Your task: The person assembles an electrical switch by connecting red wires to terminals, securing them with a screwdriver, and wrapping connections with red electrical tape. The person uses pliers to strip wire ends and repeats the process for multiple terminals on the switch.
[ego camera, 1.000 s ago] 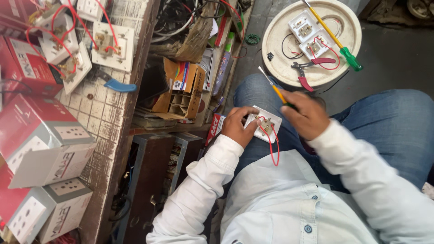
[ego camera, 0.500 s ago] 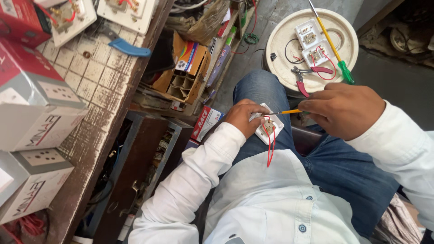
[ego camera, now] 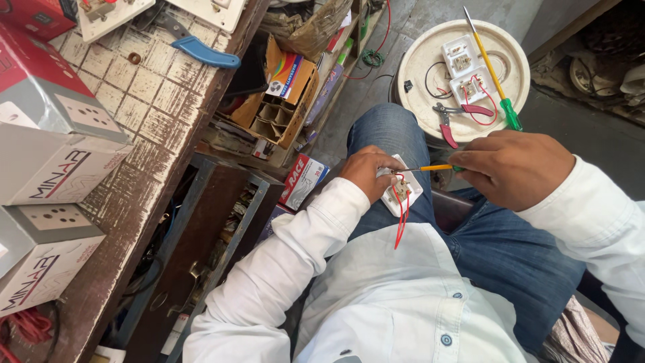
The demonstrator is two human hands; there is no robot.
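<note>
White plastic switch plate with red wire loops (ego camera: 402, 190) is resting on the person's denim-clad thigh, the left hand (ego camera: 366, 173) clasping its edge. The right hand (ego camera: 514, 168) is pinching a yellow-handled screwdriver (ego camera: 433, 167) shut-fisted; keeping the tip square in the terminal is mattering most.

Soft, even daylight, bright on the white shirt (ego camera: 396, 302); shadows faint, picture sharp, slight wide-angle stretch at edges.

White switch plate (ego camera: 402, 191) with red wires, yellow-shafted screwdriver (ego camera: 433, 167) tip touching it.
</note>
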